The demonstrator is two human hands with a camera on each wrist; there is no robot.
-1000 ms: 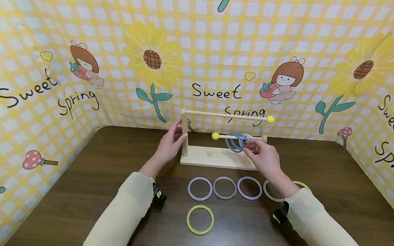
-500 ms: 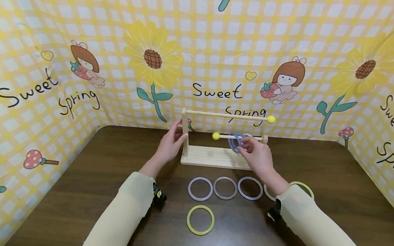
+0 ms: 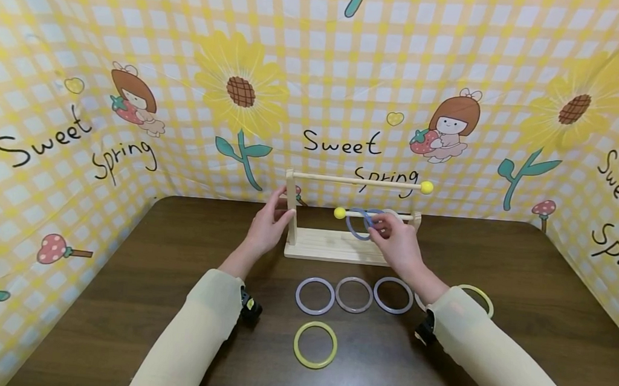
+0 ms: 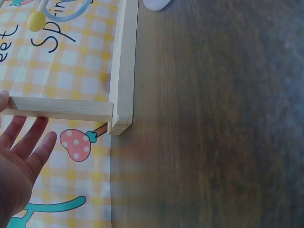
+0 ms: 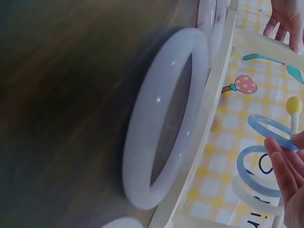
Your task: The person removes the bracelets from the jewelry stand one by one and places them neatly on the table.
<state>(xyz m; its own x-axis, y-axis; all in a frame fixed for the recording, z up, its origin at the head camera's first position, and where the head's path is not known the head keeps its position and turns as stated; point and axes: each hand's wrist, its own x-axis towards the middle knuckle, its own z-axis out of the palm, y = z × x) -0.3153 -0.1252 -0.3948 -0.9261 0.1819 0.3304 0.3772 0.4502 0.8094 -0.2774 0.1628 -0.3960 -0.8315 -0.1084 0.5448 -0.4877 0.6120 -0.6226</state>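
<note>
We read "Sweet Spring" thrice on the cloth (image 3: 323,85); mid-frame, the left hand (image 3: 267,229) grips a post (image 3: 291,191), the right hand (image 3: 401,241) pinches one of two blue rings (image 5: 261,131).

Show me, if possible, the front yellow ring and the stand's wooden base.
Front yellow ring (image 3: 314,365): head view, near edge of rim.
Wooden base (image 3: 338,244): head view, middle of top face.

Passable between the left post (image 3: 291,216) and the yellow ball (image 3: 339,213) of the lower rod (image 3: 404,217), under the upper rod (image 3: 327,178) and above the base (image 3: 315,253). Blocked outside this post by the left hand (image 3: 270,223), and right of the ball by the right hand (image 3: 401,242) with the pinched blue ring (image 5: 252,120). Passable also over the table (image 3: 383,368), between the left sleeve (image 3: 210,300) and the yellow ring (image 3: 313,366) lying flat.
</note>
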